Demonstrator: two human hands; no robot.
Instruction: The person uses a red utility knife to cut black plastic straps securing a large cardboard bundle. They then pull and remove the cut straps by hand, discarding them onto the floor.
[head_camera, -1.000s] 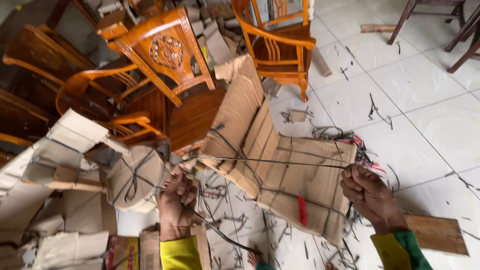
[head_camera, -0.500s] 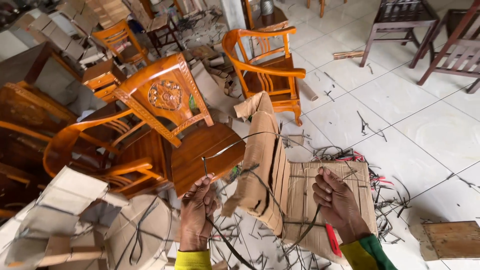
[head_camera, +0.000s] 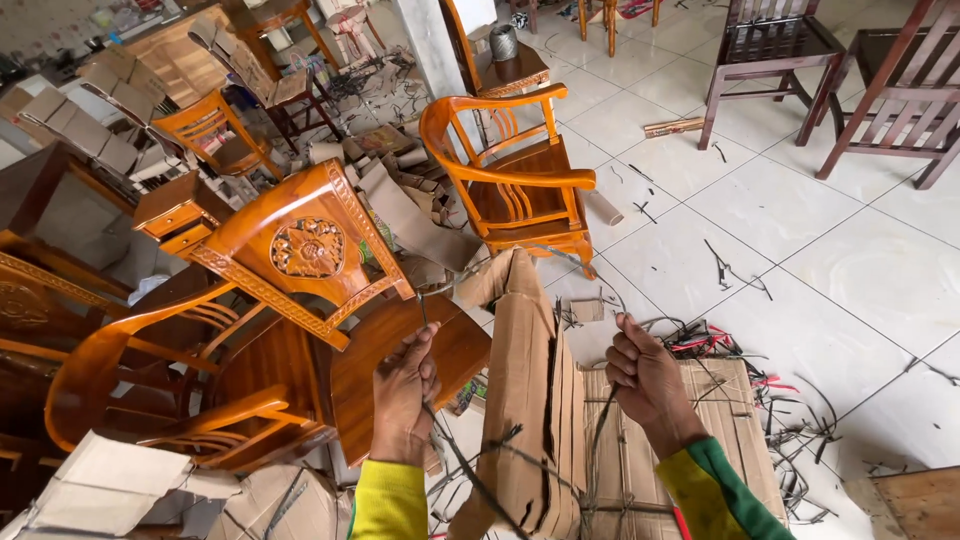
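A person's view looks down at their own two hands over a white tiled floor (head_camera: 850, 270) crowded with wooden furniture. The left hand (head_camera: 405, 385), in a yellow sleeve, is raised with its grip closed tight around a thin dark strap (head_camera: 470, 475) that runs from the fist down and to the right, across the foot of a cardboard bundle (head_camera: 530, 400). The right hand (head_camera: 650, 380), in a yellow and green sleeve, is also fisted, its fingers curled shut around another dark strand that drops straight down from it to the bundle. The cardboard bundle stands between the two hands, a stack of folded brown sheets tilted up on edge, with its upper end near the middle of the view and its lower end resting on a flat piece of cardboard (head_camera: 720, 440) on the floor, which is also crossed by straps. Just right of that flat piece lies a tangle of cut black and red strap offcuts (head_camera: 740, 350). To the left, touching nothing in the hands, a carved orange-brown armchair (head_camera: 250, 330) lies tipped over. Behind the bundle an upright orange armchair (head_camera: 515, 170) stands on the tiles. Dark wooden chairs (head_camera: 860, 80) stand well apart at the upper right.
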